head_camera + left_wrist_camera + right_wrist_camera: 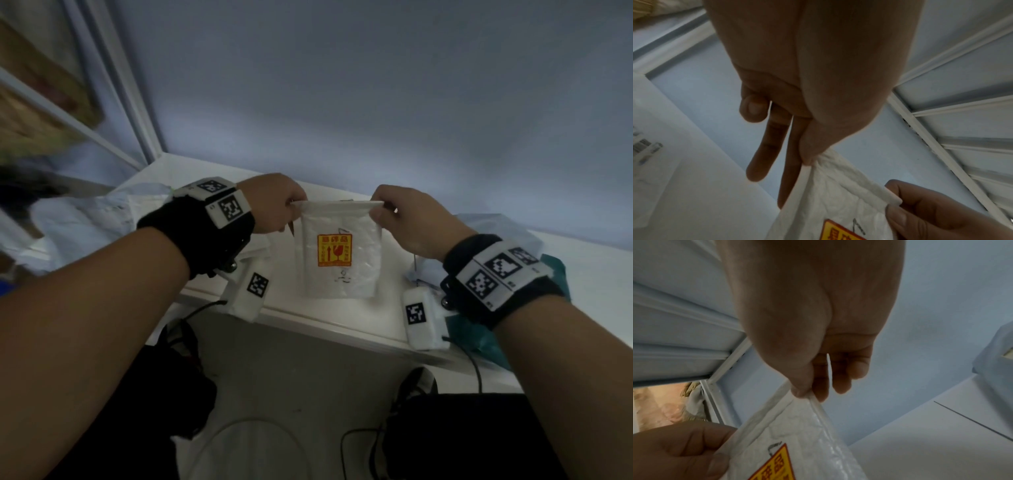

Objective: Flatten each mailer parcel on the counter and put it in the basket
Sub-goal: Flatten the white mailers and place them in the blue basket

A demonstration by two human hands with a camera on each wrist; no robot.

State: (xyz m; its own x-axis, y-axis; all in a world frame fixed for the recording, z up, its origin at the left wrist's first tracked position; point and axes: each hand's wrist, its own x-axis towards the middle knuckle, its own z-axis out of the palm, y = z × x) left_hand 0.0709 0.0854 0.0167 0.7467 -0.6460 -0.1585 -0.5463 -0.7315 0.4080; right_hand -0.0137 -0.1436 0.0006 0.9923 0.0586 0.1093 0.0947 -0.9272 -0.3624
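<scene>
A small white padded mailer parcel point(339, 255) with a yellow-and-red fragile sticker point(334, 250) hangs upright in the air just above the front part of the white surface point(342, 315). It is held only by its top edge. The left hand point(274, 204) has a narrow grip on the top left corner of the parcel — in the left wrist view the thumb presses the rim against the fingers point(766, 152), while two other fingers point straight down beside the parcel. The right hand point(411, 219) pinches the top right corner in the same narrow way, with the thumb in front and the curled fingers behind. The top edge is stretched straight between the two hands.

To the left of the parcel, more pale plastic mailer bags point(96, 219) lie in a heap on the surface. To the right of the parcel lies a teal plastic bag point(479, 339) — the right wrist partly hides it.
</scene>
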